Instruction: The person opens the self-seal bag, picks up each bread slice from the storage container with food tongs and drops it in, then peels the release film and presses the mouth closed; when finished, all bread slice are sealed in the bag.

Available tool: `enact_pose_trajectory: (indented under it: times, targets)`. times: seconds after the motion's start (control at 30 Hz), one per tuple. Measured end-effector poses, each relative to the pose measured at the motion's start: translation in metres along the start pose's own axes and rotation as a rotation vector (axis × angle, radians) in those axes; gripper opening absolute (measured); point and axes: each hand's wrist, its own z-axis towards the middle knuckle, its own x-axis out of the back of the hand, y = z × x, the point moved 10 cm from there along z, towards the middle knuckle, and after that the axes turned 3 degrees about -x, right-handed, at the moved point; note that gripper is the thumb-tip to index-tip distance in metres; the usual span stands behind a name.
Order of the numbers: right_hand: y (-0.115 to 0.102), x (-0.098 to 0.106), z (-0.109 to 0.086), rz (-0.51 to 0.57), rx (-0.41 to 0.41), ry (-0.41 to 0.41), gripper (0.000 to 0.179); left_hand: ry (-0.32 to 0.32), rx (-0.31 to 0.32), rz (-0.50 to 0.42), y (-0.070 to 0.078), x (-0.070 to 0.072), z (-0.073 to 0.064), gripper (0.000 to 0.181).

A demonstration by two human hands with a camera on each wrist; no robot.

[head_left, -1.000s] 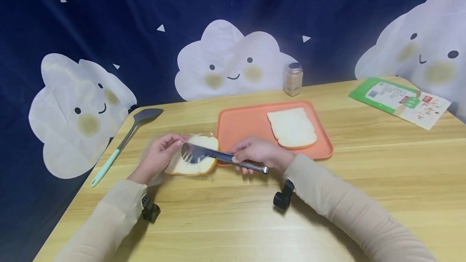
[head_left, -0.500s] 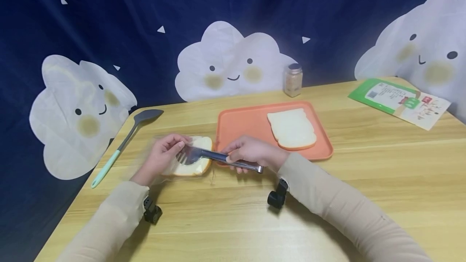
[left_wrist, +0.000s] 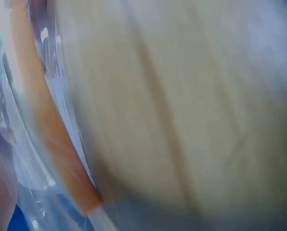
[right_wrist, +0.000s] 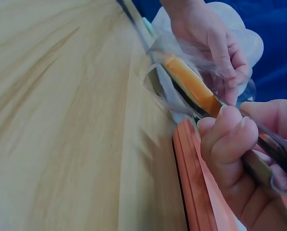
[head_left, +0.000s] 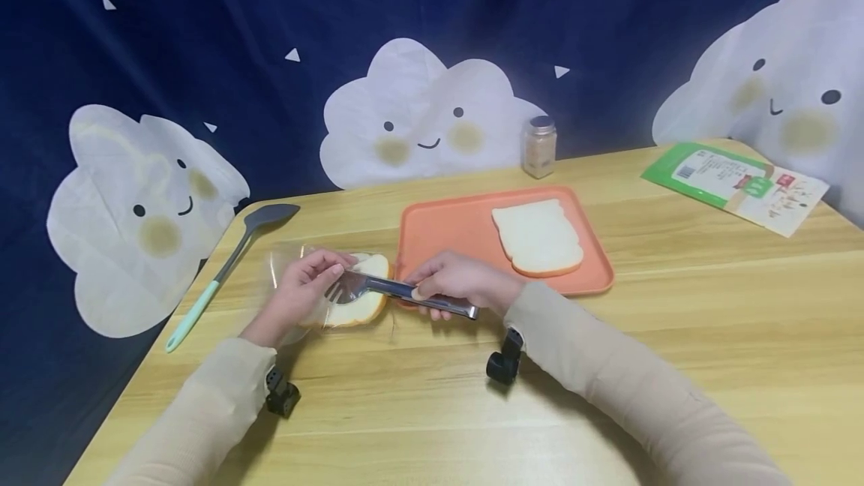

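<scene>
- Packet (head_left: 736,186), upper right: one, flat, glossy, green and white; barcode, red patch and small print seen, wording too small to be read.
- Jar (head_left: 539,148), upper centre-right: one, clear, angular, dark lid, pale contents.
- Bagged bread slice (head_left: 358,311), centre-left: white crumb, orange-brown crust, partly covered by clear crinkled plastic bag (head_left: 277,265).
- Left hand (head_left: 301,292), centre-left: nearly closed, bag pinched between thumb and fingers.
- Right hand (head_left: 459,281), centre: curled, tongs (head_left: 391,287) gripped by the shafts; shiny metal, dark slotted head laid over bagged slice. Whether head is inside bag cannot be told.
- Tray (head_left: 445,231), centre: one, coral, smooth, rounded corners, raised rim; second bread slice (head_left: 540,237) laid flat on its right part. Bread count: two.
- Spatula (head_left: 232,259), left: one, grey blade, mint handle.
- Table (head_left: 405,411): pale wood grain.
- Curtain (head_left: 256,6), top: navy cloth, three smiling white clouds, five white triangles printed.
- Left wrist view: blurred; crust and plastic seen at left edge.
</scene>
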Motion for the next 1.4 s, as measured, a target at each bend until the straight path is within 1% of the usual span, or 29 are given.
enact_pose_trajectory:
  times: [0.13,0.27,0.37,0.43,0.5,0.6,0.7,0.8,0.93,1.0,1.07,1.13,1.2,1.3,1.4]
  targets:
    - [-0.002,-0.003,0.003,-0.011,0.013,-0.013,0.035,-0.003,-0.002,0.013,0.000,0.000,0.000,0.014]
    - [-0.003,0.000,0.002,-0.029,0.034,-0.013,0.036,-0.001,-0.004,0.064,0.000,0.005,-0.002,0.016]
    - [-0.004,0.002,0.002,-0.040,0.047,-0.016,0.037,0.027,0.012,0.128,-0.001,0.012,-0.003,0.016]
    - [-0.006,0.002,0.002,-0.041,0.053,-0.016,0.036,0.044,0.027,0.132,-0.001,0.016,-0.004,0.017]
    - [-0.007,0.001,0.003,-0.034,0.051,-0.015,0.035,0.044,0.036,0.105,0.000,0.015,-0.003,0.018]
    - [-0.007,-0.001,0.005,-0.028,0.041,-0.001,0.034,0.023,0.038,0.029,0.002,0.011,-0.002,0.020]
    - [-0.006,-0.004,0.008,-0.026,0.036,0.006,0.035,0.019,0.043,-0.003,0.003,0.008,-0.002,0.020]
    - [-0.006,-0.007,0.009,-0.024,0.049,-0.001,0.037,0.030,0.044,0.013,0.003,0.008,-0.003,0.018]
    - [-0.004,-0.008,0.009,-0.003,0.069,-0.013,0.039,0.055,0.047,0.080,0.001,0.013,-0.005,0.016]
    - [-0.002,-0.008,0.009,0.032,0.064,-0.020,0.040,0.072,0.039,0.098,0.000,0.015,-0.005,0.016]
    - [-0.001,-0.010,0.009,0.074,0.062,-0.027,0.041,0.090,0.034,0.095,0.001,0.017,-0.006,0.017]
    - [0.000,-0.012,0.011,0.104,0.056,-0.029,0.042,0.091,0.028,0.066,0.002,0.015,-0.007,0.018]
    - [0.001,-0.014,0.013,0.117,0.053,-0.022,0.042,0.077,0.034,0.027,0.003,0.011,-0.007,0.019]
    - [0.001,-0.016,0.016,0.111,0.046,-0.011,0.042,0.064,0.063,-0.024,0.004,0.006,-0.008,0.022]
    - [-0.001,-0.018,0.018,0.091,0.045,0.009,0.041,0.069,0.071,-0.065,0.004,0.003,-0.008,0.023]
